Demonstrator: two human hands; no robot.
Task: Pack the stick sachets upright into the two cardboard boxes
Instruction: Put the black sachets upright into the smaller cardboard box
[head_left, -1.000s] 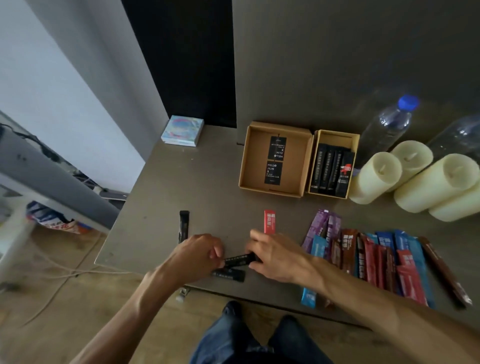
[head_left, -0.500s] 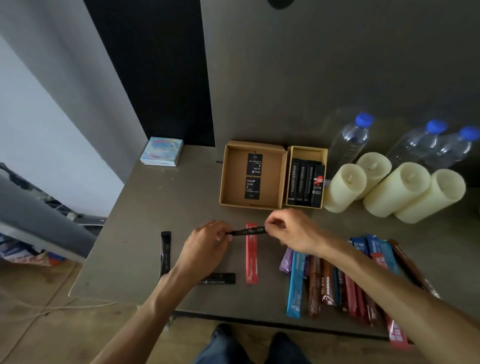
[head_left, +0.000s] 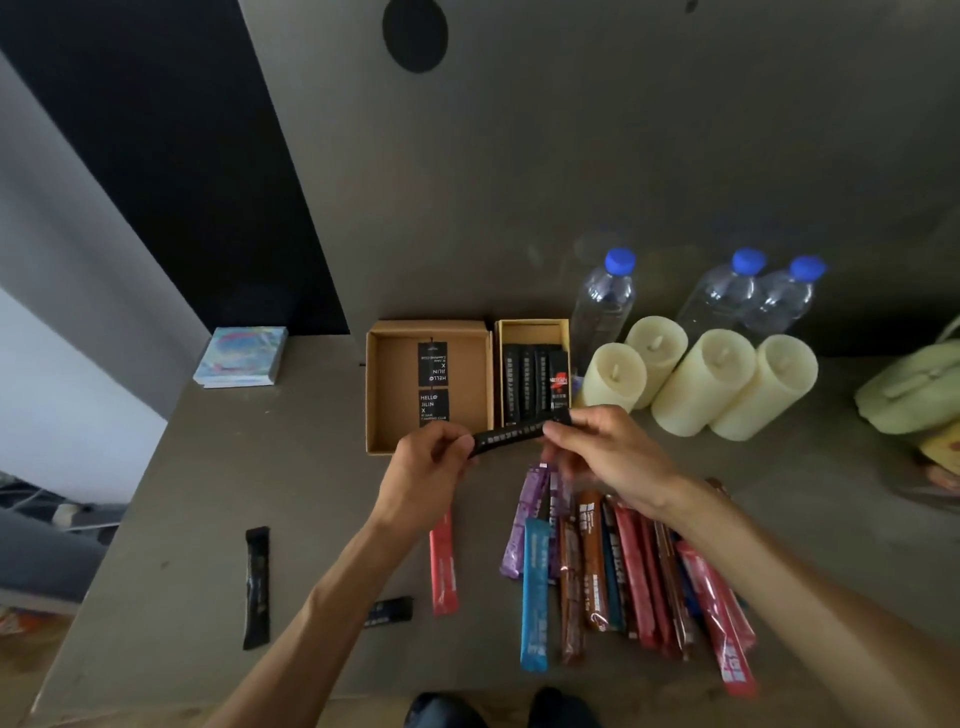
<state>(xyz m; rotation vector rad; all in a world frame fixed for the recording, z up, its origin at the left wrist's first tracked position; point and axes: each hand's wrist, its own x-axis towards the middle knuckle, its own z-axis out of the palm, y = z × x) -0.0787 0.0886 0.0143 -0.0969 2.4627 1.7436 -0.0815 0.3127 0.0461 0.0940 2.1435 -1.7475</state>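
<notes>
Both my hands hold one black stick sachet (head_left: 511, 435) level, just in front of the two cardboard boxes. My left hand (head_left: 428, 470) pinches its left end and my right hand (head_left: 605, 454) pinches its right end. The wide box (head_left: 378, 395) holds two black labels on its floor. The narrow box (head_left: 501, 332) to its right has several black sachets standing in it. A fan of coloured sachets (head_left: 597, 566) lies on the table under my right forearm. A red sachet (head_left: 442, 564) and two black sachets (head_left: 257, 584) (head_left: 388, 610) lie apart at the front left.
Several cream pillar candles (head_left: 701, 382) and three clear water bottles (head_left: 602, 301) stand right of the boxes. A pastel booklet (head_left: 241, 356) lies at the table's back left corner. A green bundle (head_left: 914, 387) sits at the far right. The table's front edge runs above my knees.
Both hands lifted the black sachet off the table near the front edge and carried it up and away to the boxes. The camera view tilted upward.
</notes>
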